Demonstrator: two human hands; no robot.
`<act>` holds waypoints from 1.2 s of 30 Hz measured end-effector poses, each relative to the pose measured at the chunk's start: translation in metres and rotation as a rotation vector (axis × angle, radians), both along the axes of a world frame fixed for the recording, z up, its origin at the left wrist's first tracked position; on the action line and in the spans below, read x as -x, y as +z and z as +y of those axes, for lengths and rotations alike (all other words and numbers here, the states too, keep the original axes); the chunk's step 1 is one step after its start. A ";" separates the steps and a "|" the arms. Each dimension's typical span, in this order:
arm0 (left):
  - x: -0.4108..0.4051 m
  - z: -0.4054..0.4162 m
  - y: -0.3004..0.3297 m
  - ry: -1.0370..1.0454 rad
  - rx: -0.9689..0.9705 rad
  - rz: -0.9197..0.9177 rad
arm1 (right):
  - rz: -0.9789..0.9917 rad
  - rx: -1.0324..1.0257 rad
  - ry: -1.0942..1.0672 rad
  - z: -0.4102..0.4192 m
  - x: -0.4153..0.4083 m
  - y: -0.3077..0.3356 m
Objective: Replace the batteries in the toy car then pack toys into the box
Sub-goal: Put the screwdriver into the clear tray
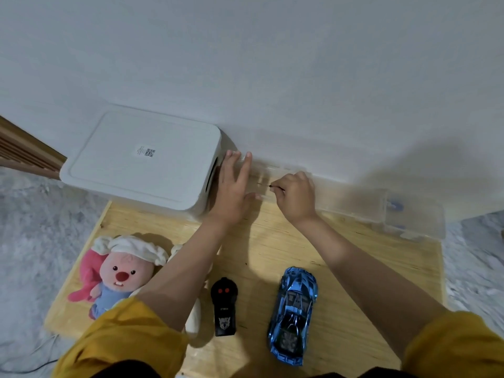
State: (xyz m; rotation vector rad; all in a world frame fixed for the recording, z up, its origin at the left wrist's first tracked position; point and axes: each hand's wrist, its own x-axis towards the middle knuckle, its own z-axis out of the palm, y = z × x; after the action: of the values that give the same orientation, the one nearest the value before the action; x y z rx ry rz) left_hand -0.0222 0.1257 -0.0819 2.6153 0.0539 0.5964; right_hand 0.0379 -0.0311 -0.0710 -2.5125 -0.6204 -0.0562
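Blue toy car [293,315] lies behind our hands, nose pointing toward the clear case [341,197]; right hand [296,197] (nearer it) pinches a thin tool, left hand [234,184] rests flat, released.

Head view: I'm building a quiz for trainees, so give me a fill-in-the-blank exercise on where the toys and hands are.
1. The toy car on the wooden board is coloured ____.
2. The black remote control lies between the car and the ____ toy.
3. The white box has its lid ____.
4. The left hand rests flat and open on a clear plastic case, while the right hand pinches a thin ____-tipped tool.

Missing words: blue; plush; closed; black
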 end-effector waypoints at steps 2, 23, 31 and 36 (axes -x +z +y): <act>0.000 -0.001 0.000 -0.004 0.002 0.004 | 0.048 0.038 -0.011 0.004 -0.002 -0.002; 0.010 -0.011 0.006 -0.095 -0.124 0.101 | -0.066 0.082 0.220 -0.027 0.008 0.014; 0.012 -0.005 0.011 -0.176 -0.036 0.332 | 0.054 0.207 0.222 -0.020 0.018 0.008; 0.015 -0.011 0.022 -0.148 -0.083 0.436 | 0.110 0.252 0.266 -0.021 0.015 0.018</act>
State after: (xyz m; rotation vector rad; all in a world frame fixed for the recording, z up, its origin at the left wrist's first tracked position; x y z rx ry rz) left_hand -0.0369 0.1150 -0.0599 2.7514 -0.0291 -0.0291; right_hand 0.0228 -0.0523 -0.0528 -2.6237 -0.9616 0.2718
